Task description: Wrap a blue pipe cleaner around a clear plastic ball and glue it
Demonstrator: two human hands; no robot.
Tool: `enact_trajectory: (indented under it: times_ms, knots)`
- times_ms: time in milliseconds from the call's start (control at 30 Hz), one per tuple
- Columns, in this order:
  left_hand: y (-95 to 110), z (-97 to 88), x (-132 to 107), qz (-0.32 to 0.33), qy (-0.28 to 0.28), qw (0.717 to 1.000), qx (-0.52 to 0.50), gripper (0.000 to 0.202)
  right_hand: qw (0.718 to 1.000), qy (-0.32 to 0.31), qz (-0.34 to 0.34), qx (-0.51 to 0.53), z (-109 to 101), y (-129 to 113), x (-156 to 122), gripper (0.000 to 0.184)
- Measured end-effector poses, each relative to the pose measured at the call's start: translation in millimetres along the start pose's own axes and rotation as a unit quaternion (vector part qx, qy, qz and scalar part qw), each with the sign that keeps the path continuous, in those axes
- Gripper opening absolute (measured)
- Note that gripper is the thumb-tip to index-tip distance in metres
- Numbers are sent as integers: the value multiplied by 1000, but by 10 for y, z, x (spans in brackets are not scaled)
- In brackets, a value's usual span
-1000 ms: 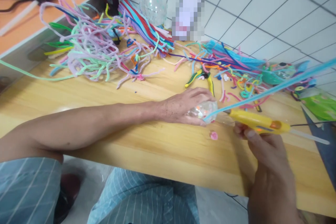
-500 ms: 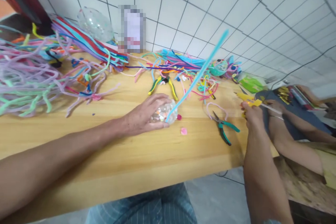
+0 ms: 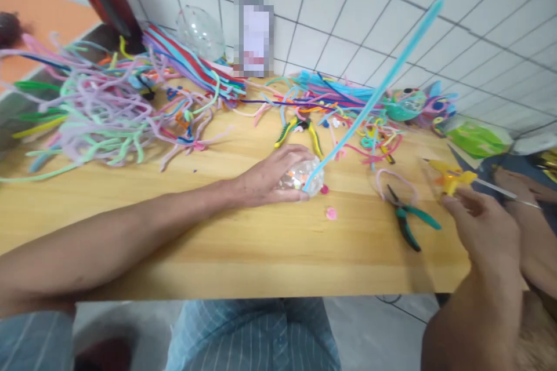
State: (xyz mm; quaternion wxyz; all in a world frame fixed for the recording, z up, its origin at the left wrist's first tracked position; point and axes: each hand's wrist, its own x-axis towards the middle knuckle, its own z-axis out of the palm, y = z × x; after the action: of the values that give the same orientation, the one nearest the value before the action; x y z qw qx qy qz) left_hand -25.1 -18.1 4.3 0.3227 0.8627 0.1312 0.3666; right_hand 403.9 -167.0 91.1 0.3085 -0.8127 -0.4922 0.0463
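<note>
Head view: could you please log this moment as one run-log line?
left hand: grips clear ball on table | blue pipe cleaner: sticks up from ball | right hand: at yellow glue gun, grip unclear

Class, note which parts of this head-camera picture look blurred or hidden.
Head view: the right hand and glue gun are smeared by motion; the left hand on the clear ball is sharper; a pixelated patch masks something by the wall.

A craft workshop, going by the long wooden worktop [image 3: 243, 249] set against a white tiled wall [image 3: 348, 6]: heaped with tangled pipe cleaners [image 3: 100, 110] in pastel and bright colours, straight bundles [image 3: 195, 69] stacked at the back, yellow-handled pliers [image 3: 300, 130] and teal-handled pliers [image 3: 411, 221] lying among them, a yellow glue gun [image 3: 450, 178] at the right end, a clear plastic ball [image 3: 201, 32] by the wall
</note>
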Motion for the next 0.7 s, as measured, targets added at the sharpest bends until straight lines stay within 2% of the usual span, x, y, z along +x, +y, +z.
enact_trajectory:
  times_ms: [33, 100, 133, 200, 267, 300, 367, 467, 567, 700]
  knots:
    - [-13, -1, 8, -8, 7, 1000, -10, 69, 1000, 20, -8, -5, 100, -170, -120, 27]
    - [-23, -12, 18, -34, 19, 999, -32, 69, 990, -63, -121, 33, 398, -575, -354, 49]
    - [-18, -20, 20, -49, 25, 997, -44, 70, 972, -111, -197, 56, 577, -787, -457, 62]
    - [1, -33, 23, -87, 38, 992, -79, 73, 934, -162, -306, 84, 944, -1169, -615, 88]
    - [21, -33, 30, -127, 60, 982, -125, 77, 910, -173, -369, 80, 1263, -1437, -706, 107]
    - [30, -27, 34, -144, 75, 975, -149, 79, 907, -164, -381, 74, 1392, -1524, -733, 113]
    - [45, -5, 44, -164, 105, 962, -192, 81, 909, -129, -391, 61, 1581, -1622, -762, 116]
    - [84, 30, 54, -164, 125, 955, -214, 78, 908, -73, -408, 63, 1728, -1657, -778, 107]
    - [137, 54, 51, -147, 135, 961, -191, 74, 901, -43, -425, 76, 1781, -1644, -780, 101]
    - [179, 90, 35, -110, 141, 971, -158, 75, 893, -34, -442, 82, 1789, -1616, -773, 101]
